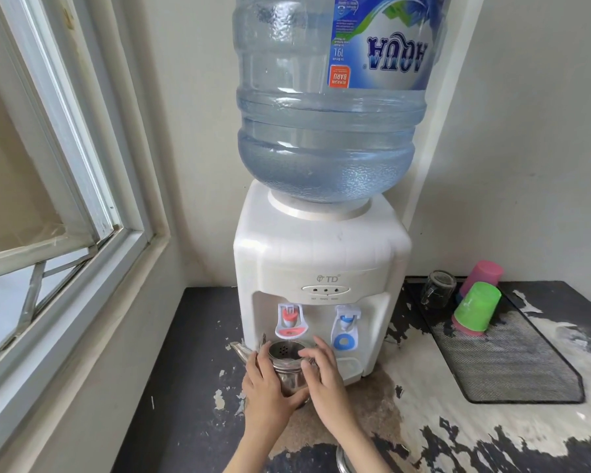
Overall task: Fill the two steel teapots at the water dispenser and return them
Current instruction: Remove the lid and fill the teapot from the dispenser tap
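Observation:
A steel teapot (pixel 289 368) with its lid off stands under the red tap (pixel 290 321) of the white water dispenser (pixel 321 261); its spout points left. My left hand (pixel 270 390) wraps the pot's left side and front. My right hand (pixel 325 377) holds its right side, fingers over the rim. A perforated strainer shows inside the open top. A curved steel edge (pixel 341 460) shows at the bottom of the frame, between my forearms; what it belongs to I cannot tell.
A large blue water bottle (pixel 328 107) sits on the dispenser. The blue tap (pixel 346 327) is to the right. On the worn dark counter (pixel 191 387), a mesh mat (pixel 512 363) holds upturned green (pixel 476 307) and pink cups (pixel 481 276) and a glass (pixel 437 288). A window (pixel 48 199) is at the left.

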Tool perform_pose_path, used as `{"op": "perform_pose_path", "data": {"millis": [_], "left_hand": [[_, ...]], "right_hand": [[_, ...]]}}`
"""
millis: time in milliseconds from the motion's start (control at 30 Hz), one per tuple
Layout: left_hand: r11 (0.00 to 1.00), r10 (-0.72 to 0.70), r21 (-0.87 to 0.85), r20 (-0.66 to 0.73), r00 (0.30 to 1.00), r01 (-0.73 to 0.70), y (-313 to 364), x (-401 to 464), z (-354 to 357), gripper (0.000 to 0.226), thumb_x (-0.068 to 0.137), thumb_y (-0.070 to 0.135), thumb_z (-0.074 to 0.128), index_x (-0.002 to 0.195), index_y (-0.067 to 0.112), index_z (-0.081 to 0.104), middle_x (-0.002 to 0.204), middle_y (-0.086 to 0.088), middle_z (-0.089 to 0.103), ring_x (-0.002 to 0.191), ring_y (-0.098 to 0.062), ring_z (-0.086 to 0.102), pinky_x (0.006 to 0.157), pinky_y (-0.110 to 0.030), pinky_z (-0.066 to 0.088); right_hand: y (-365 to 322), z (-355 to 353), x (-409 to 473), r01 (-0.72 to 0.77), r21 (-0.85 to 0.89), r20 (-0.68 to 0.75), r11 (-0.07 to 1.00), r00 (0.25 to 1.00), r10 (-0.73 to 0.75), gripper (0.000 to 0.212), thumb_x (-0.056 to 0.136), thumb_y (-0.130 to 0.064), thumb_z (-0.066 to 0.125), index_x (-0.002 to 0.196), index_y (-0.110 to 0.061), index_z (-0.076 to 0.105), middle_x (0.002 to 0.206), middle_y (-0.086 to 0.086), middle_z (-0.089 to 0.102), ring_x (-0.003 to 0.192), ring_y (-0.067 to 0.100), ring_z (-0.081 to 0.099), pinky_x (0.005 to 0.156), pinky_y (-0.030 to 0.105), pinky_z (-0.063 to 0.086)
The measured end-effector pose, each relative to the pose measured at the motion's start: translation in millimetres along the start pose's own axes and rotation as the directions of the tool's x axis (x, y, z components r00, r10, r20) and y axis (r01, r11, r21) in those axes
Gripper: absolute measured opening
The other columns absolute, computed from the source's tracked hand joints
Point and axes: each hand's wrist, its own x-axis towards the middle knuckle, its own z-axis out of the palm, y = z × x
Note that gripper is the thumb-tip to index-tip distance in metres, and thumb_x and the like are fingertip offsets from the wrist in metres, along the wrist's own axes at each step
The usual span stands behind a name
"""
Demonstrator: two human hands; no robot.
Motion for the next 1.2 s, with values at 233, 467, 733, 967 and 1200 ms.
{"op": "perform_pose_path", "data": {"millis": [233, 467, 733, 967, 1200], "left_hand": [[1.0, -0.011, -0.013, 0.054, 0.999, 0.012, 0, 2, -3, 0.105, 0.063, 0.051, 0.075, 0.143, 0.014, 0.018, 0.148, -0.008, 0.024, 0.138, -0.024, 0.024, 0.111, -0.038, 0.026], [0.998, -0.044, -0.048, 0.104, 0.994, 0.049, 1, 2, -7, 0.104, 0.064, 0.05, 0.076, 0.143, 0.019, 0.016, 0.148, -0.006, 0.02, 0.134, -0.027, 0.03, 0.106, -0.04, 0.031], [0.994, -0.103, -0.015, 0.142, 0.984, 0.106, 3, 1, -10, 0.104, 0.066, 0.053, 0.073, 0.144, 0.024, 0.011, 0.15, -0.003, 0.015, 0.131, -0.034, 0.035, 0.099, -0.044, 0.039], [0.993, -0.118, 0.019, 0.152, 0.981, 0.116, 4, 1, -11, 0.104, 0.065, 0.057, 0.071, 0.143, 0.025, 0.011, 0.151, -0.002, 0.014, 0.13, -0.034, 0.036, 0.096, -0.046, 0.041], [0.992, -0.121, 0.045, 0.155, 0.98, 0.116, 3, 1, -11, 0.106, 0.064, 0.06, 0.071, 0.144, 0.025, 0.01, 0.151, 0.0, 0.014, 0.128, -0.033, 0.037, 0.093, -0.045, 0.043]], "right_hand": [[4, -5, 5, -0.026, 0.065, 0.023, 0.998, 0.999, 0.024, 0.019, 0.093, -0.017, 0.051, 0.111, -0.019, 0.059, 0.144, -0.011, 0.029, 0.125, -0.007, 0.03, 0.085, -0.006, 0.029], [8, -5, 5, -0.019, 0.1, 0.015, 0.995, 1.0, 0.018, 0.024, 0.093, -0.019, 0.053, 0.115, -0.024, 0.06, 0.144, -0.016, 0.03, 0.108, -0.036, 0.029, 0.084, -0.006, 0.03], [11, -5, 5, -0.018, 0.141, 0.001, 0.99, 1.0, 0.018, 0.028, 0.092, -0.02, 0.054, 0.12, -0.024, 0.059, 0.145, -0.016, 0.03, 0.128, -0.007, 0.033, 0.087, -0.004, 0.032], [14, -5, 5, -0.022, 0.153, -0.002, 0.988, 1.0, 0.023, 0.03, 0.092, -0.021, 0.054, 0.121, -0.025, 0.058, 0.145, -0.017, 0.031, 0.132, -0.002, 0.032, 0.093, 0.0, 0.034], [14, -4, 4, -0.023, 0.181, -0.005, 0.983, 1.0, 0.024, 0.03, 0.091, -0.021, 0.055, 0.12, -0.028, 0.059, 0.144, -0.018, 0.032, 0.13, -0.007, 0.032, 0.089, -0.002, 0.034]]}}
